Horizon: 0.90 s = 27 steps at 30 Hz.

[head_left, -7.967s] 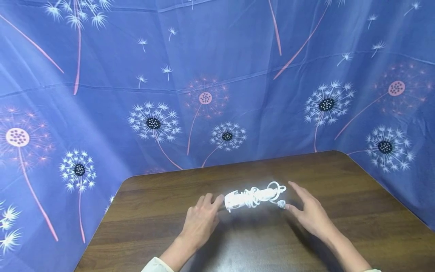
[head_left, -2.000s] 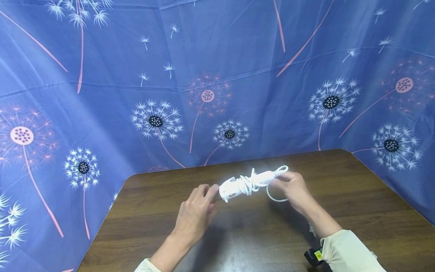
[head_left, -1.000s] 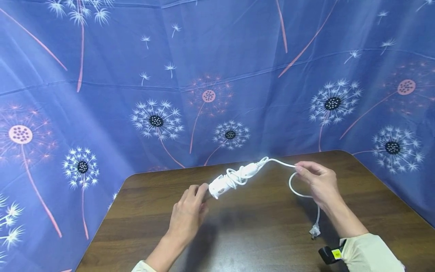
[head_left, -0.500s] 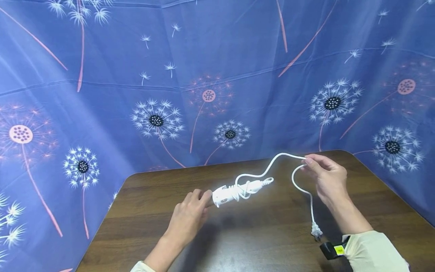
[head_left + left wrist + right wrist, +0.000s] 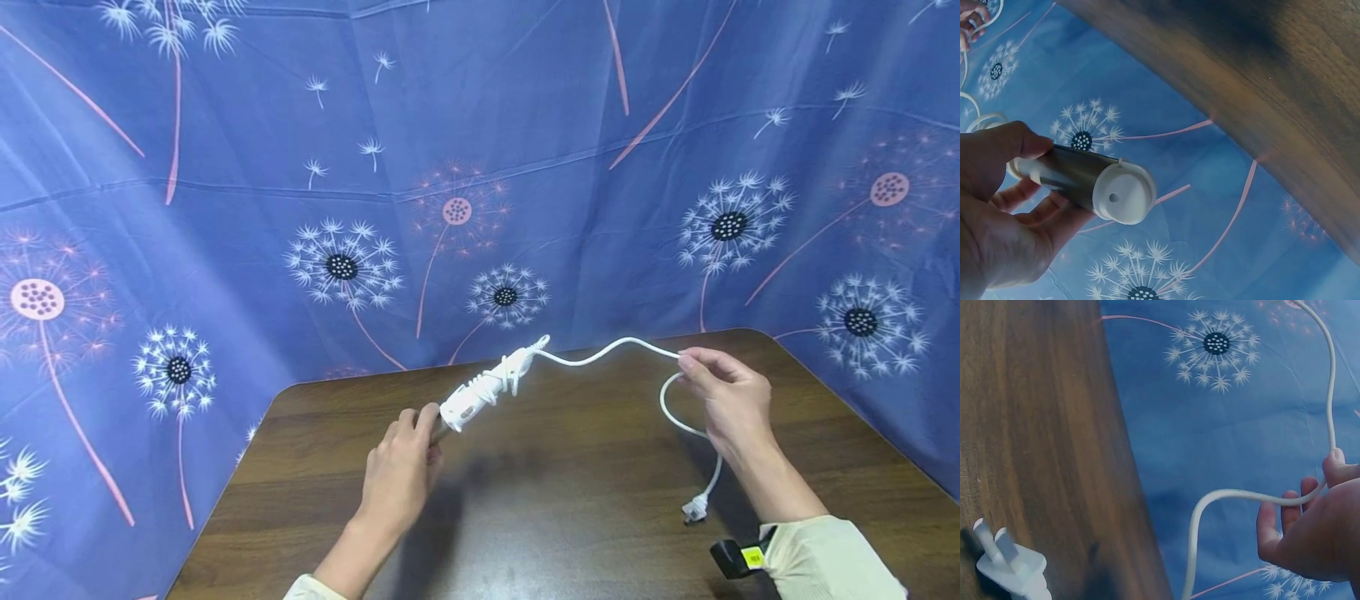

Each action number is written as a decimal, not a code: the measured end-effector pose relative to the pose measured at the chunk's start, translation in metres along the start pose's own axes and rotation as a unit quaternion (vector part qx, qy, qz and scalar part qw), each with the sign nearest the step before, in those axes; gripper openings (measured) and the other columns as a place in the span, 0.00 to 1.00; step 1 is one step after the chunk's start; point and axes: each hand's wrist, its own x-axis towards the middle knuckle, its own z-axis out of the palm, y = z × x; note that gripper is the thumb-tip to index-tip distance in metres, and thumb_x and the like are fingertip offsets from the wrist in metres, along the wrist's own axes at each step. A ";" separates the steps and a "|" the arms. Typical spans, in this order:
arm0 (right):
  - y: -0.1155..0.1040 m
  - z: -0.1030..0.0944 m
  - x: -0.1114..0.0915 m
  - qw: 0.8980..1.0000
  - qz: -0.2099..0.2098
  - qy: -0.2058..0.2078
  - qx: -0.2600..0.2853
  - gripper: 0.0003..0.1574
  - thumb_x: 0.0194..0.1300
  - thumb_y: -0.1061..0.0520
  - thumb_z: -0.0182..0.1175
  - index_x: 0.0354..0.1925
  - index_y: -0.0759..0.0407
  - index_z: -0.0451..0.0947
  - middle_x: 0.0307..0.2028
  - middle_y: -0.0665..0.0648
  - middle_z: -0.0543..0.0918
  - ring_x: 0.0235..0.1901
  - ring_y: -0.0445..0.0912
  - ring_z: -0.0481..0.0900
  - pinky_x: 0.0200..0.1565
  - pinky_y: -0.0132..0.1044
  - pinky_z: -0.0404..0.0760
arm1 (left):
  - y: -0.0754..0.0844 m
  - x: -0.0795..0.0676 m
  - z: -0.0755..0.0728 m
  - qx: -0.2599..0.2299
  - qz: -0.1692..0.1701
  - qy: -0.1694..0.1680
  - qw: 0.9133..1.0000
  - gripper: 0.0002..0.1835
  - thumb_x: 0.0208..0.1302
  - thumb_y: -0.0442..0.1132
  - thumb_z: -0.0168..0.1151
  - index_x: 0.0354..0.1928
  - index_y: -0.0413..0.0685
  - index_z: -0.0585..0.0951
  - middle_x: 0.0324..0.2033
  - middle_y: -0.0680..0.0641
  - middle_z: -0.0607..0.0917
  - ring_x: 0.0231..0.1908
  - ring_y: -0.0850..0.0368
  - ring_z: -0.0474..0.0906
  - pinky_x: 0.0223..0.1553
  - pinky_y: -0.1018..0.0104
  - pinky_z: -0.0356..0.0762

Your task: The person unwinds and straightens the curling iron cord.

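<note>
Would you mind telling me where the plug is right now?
In the head view, the plug is at lower right, on the end of the cord, below the right hand and just above the black device.

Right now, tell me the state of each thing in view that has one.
White appliance: held up, tilted
Cord: partly wound round the appliance, partly free
Plug: unplugged, prongs bare
Left hand: gripping the appliance's dark barrel
Right hand: pinching the cord
Patterned cloth: hanging, creased
</note>
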 end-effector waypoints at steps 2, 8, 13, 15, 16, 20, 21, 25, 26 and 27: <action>0.002 0.000 0.000 0.999 0.011 0.010 -0.037 0.05 0.55 0.71 0.66 0.30 0.64 0.85 0.26 0.51 0.85 0.25 0.38 0.82 0.31 0.27 0.82 | -0.001 0.001 -0.002 -0.010 -0.008 0.012 1.000 0.29 0.38 0.26 0.71 0.48 0.45 0.74 0.34 0.41 0.81 0.29 0.47 0.80 0.15 0.58 0.75; 0.010 -0.002 0.000 0.991 0.033 0.026 -0.128 0.05 0.55 0.68 0.68 0.31 0.60 0.86 0.25 0.46 0.85 0.25 0.35 0.79 0.29 0.22 0.78 | 0.000 0.003 -0.006 -0.038 -0.001 0.046 0.998 0.29 0.40 0.25 0.67 0.50 0.46 0.75 0.37 0.43 0.81 0.32 0.48 0.81 0.19 0.57 0.78; 0.013 -0.005 0.002 0.978 0.051 0.044 -0.199 0.04 0.55 0.65 0.69 0.31 0.57 0.87 0.23 0.42 0.83 0.26 0.34 0.77 0.28 0.23 0.73 | 0.002 0.007 -0.010 -0.058 0.016 0.077 0.995 0.27 0.44 0.27 0.67 0.50 0.46 0.75 0.38 0.45 0.80 0.34 0.51 0.81 0.23 0.56 0.80; 0.014 -0.008 0.003 0.969 0.061 0.044 -0.235 0.04 0.56 0.62 0.69 0.33 0.58 0.86 0.23 0.40 0.83 0.27 0.34 0.75 0.29 0.24 0.71 | 0.003 0.009 -0.012 -0.069 0.018 0.084 0.994 0.26 0.45 0.28 0.66 0.51 0.46 0.76 0.39 0.45 0.80 0.35 0.51 0.81 0.25 0.55 0.81; 0.014 -0.009 0.003 0.964 0.066 0.039 -0.255 0.05 0.57 0.60 0.69 0.35 0.59 0.86 0.24 0.39 0.82 0.28 0.34 0.75 0.31 0.25 0.70 | 0.004 0.010 -0.012 -0.075 0.018 0.086 0.993 0.25 0.46 0.28 0.65 0.51 0.46 0.76 0.39 0.46 0.80 0.35 0.51 0.81 0.26 0.55 0.81; 0.018 -0.016 0.002 0.938 0.078 -0.005 -0.338 0.13 0.60 0.54 0.67 0.41 0.61 0.84 0.27 0.34 0.80 0.33 0.34 0.73 0.36 0.28 0.68 | 0.005 0.013 -0.015 -0.084 0.011 0.085 0.993 0.24 0.47 0.29 0.65 0.51 0.46 0.75 0.39 0.46 0.80 0.35 0.51 0.81 0.28 0.54 0.81; 0.019 -0.018 0.002 0.933 0.080 -0.019 -0.352 0.15 0.61 0.53 0.66 0.42 0.61 0.83 0.28 0.33 0.80 0.34 0.34 0.73 0.37 0.29 0.67 | 0.006 0.013 -0.015 -0.083 0.010 0.084 0.993 0.25 0.47 0.29 0.65 0.51 0.46 0.75 0.39 0.46 0.80 0.35 0.51 0.81 0.28 0.54 0.81; 0.022 -0.022 0.002 0.921 0.081 -0.073 -0.373 0.17 0.62 0.53 0.64 0.44 0.64 0.81 0.30 0.35 0.79 0.35 0.35 0.73 0.37 0.31 0.70 | 0.006 0.014 -0.016 -0.081 0.005 0.081 0.993 0.25 0.47 0.29 0.65 0.51 0.47 0.75 0.38 0.46 0.81 0.35 0.51 0.81 0.28 0.54 0.81; 0.023 -0.023 0.002 0.921 0.081 -0.083 -0.372 0.17 0.62 0.53 0.64 0.44 0.65 0.81 0.30 0.35 0.80 0.35 0.35 0.73 0.37 0.31 0.70 | 0.006 0.014 -0.016 -0.082 0.004 0.081 0.993 0.25 0.46 0.29 0.65 0.51 0.47 0.75 0.38 0.46 0.81 0.35 0.51 0.81 0.28 0.54 0.81; 0.023 -0.023 0.002 0.920 0.082 -0.092 -0.373 0.18 0.62 0.53 0.64 0.45 0.67 0.80 0.30 0.36 0.79 0.35 0.35 0.73 0.37 0.31 0.70 | 0.006 0.014 -0.016 -0.082 0.004 0.082 0.993 0.25 0.46 0.29 0.65 0.51 0.46 0.75 0.38 0.46 0.81 0.35 0.51 0.81 0.28 0.54 0.81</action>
